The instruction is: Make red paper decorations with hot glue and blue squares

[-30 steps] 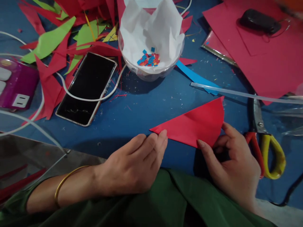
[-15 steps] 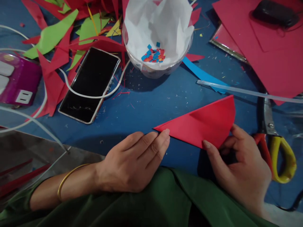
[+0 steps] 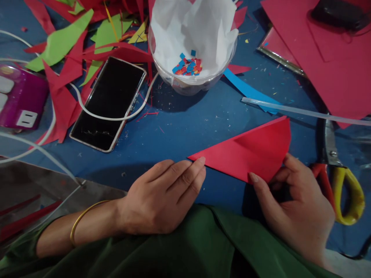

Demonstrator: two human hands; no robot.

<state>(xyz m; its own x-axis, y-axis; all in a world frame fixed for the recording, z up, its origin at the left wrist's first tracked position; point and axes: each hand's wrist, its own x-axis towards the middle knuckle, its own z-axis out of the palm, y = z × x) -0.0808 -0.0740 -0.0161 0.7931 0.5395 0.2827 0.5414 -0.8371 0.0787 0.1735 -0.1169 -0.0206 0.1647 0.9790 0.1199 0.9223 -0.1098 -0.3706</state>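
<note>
A folded piece of red paper (image 3: 246,150), wedge-shaped with a narrow tip at the left and a wider curved end at the right, is held just above the blue table. My left hand (image 3: 165,197) has its fingers together, their tips on the paper's pointed end; the thumb is hidden beneath. At the wider end, my right hand (image 3: 295,204) pinches the lower edge, thumb in front and fingers behind. Right of that hand lie scissors (image 3: 348,197) with a red and a yellow handle loop, their blades partly covered.
Beyond the paper stands a clear bowl (image 3: 188,85) lined with white paper, holding small coloured squares. A phone (image 3: 110,100) lies under a white cable (image 3: 107,117). Green scraps (image 3: 62,42) mix with red ones. Red sheets (image 3: 327,73), a blue strip (image 3: 249,90) and a clear tube (image 3: 290,110) lie right.
Both hands keep their hold on the red paper. Its wide end and my right hand have shifted very slightly right; the left fingers have barely moved. The view shifts a little.
</note>
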